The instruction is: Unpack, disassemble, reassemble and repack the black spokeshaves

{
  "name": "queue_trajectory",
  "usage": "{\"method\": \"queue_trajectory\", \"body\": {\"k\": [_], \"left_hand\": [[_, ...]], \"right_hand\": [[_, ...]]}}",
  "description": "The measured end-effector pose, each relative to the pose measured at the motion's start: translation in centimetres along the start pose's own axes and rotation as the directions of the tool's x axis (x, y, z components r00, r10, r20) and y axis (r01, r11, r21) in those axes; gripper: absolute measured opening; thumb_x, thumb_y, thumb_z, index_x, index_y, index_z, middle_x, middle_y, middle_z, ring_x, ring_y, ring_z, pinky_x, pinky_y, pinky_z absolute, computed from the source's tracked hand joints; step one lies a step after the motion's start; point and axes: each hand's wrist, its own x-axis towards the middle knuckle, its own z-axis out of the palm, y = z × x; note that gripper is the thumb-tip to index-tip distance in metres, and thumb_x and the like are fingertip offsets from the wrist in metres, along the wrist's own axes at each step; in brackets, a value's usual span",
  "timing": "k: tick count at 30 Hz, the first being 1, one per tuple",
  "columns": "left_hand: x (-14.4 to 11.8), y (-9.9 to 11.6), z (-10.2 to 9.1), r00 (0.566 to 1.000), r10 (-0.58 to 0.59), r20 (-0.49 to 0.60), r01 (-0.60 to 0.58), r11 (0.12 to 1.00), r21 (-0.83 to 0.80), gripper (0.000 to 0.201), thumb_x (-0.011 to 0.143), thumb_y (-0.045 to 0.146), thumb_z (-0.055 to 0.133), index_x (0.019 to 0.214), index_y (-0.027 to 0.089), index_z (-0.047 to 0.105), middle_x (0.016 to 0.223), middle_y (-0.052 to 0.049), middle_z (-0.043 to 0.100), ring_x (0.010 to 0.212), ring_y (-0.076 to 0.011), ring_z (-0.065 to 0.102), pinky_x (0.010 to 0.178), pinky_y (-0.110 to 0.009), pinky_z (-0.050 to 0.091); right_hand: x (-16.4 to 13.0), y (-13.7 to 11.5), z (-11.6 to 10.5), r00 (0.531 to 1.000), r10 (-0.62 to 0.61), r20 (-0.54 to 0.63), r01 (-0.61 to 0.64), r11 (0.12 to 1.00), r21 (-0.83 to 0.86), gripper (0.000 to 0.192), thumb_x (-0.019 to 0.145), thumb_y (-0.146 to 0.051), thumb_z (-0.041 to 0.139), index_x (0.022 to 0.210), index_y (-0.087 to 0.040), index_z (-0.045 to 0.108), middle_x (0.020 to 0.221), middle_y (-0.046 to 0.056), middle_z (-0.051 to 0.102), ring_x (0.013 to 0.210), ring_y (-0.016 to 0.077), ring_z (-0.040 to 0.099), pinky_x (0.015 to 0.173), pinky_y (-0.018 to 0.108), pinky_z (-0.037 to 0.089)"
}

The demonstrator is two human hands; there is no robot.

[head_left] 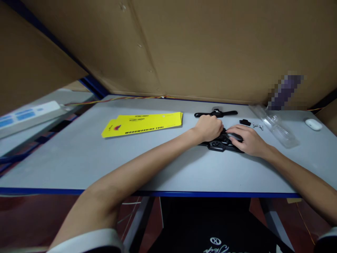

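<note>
Leaning over the grey tabletop (163, 165), I have both forearms across its near edge, which probably helps keep my hands low and steady. The yellow cards (143, 124) lie overlapped on my left, well apart from my hands, perhaps so the working spot is not crowded. The clear plastic packaging (279, 128) sits off to my right, likely for the same reason. There are 3 black tools by my hands: the rear black tool (228, 113) lies flat just beyond them, the front black tool (216, 147) nearest me, and the middle black tool (224, 137) between. My right hand (249, 140) closes thumb and fingers around its handle, seemingly to stop it turning. My left hand (210, 128) is curled over its other side; my fingertips are hidden, so I cannot tell what they pinch. Smallest are the black plate (245, 122) and 2 screws (255, 125), set just beyond my right hand, I'd judge for easy reach.
</note>
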Motion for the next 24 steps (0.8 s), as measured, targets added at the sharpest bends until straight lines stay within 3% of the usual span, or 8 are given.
{"method": "queue_trajectory", "body": {"k": [8,14,17,20,24], "left_hand": [[-0.2,-0.2,1.1,1.0,-0.017,-0.013,0.016,0.998,-0.067,0.052,0.116,0.035,0.037,0.121,0.011,0.083,0.114,-0.023,0.081,0.11,-0.0376,0.079,0.084,-0.041,0.054],[-0.1,0.0,1.0,0.998,-0.067,-0.001,0.066,0.986,-0.155,0.051,0.117,0.038,0.038,0.119,0.013,0.082,0.114,-0.02,0.082,0.111,-0.0355,0.079,0.086,-0.039,0.053],[0.0,0.1,1.0,0.998,-0.067,0.011,0.068,0.98,-0.186,0.05,0.117,0.04,0.039,0.119,0.014,0.082,0.114,-0.02,0.082,0.111,-0.0358,0.079,0.084,-0.038,0.053],[0.2,-0.1,1.2,0.998,-0.056,0.019,0.058,0.979,-0.197,0.05,0.117,0.04,0.039,0.118,0.014,0.082,0.113,-0.019,0.083,0.11,-0.0358,0.079,0.082,-0.038,0.052],[0.4,-0.2,1.3,0.999,-0.036,-0.02,0.032,0.986,-0.163,0.05,0.118,0.039,0.039,0.119,0.014,0.082,0.113,-0.02,0.082,0.112,-0.0356,0.079,0.083,-0.038,0.052]], "right_hand": [[0.3,0.0,-0.1,1.0,-0.007,0.002,0.007,1.0,-0.009,0.032,0.105,-0.027,0.052,0.118,-0.019,0.08,0.116,0.015,0.081,0.106,0.0318,0.076,0.096,0.05,0.061],[0.5,0.5,0.0,0.977,0.07,-0.2,-0.055,0.995,0.08,0.011,0.092,-0.028,0.072,0.098,-0.023,0.08,0.098,0.007,0.084,0.088,0.0261,0.079,0.085,0.042,0.063],[0.3,0.7,-0.2,0.955,0.08,-0.285,-0.056,0.994,0.092,0.012,0.089,-0.031,0.073,0.097,-0.023,0.078,0.096,0.007,0.084,0.086,0.0277,0.08,0.081,0.042,0.063],[0.3,1.1,-0.4,0.962,0.044,-0.27,-0.031,0.998,0.051,0.018,0.095,-0.029,0.065,0.104,-0.022,0.078,0.104,0.01,0.084,0.095,0.0295,0.08,0.087,0.045,0.063],[0.3,2.0,-0.3,0.987,0.008,-0.159,-0.011,1.0,-0.019,0.026,0.099,-0.025,0.061,0.117,-0.022,0.079,0.12,0.012,0.083,0.112,0.0316,0.078,0.101,0.05,0.061]]}}
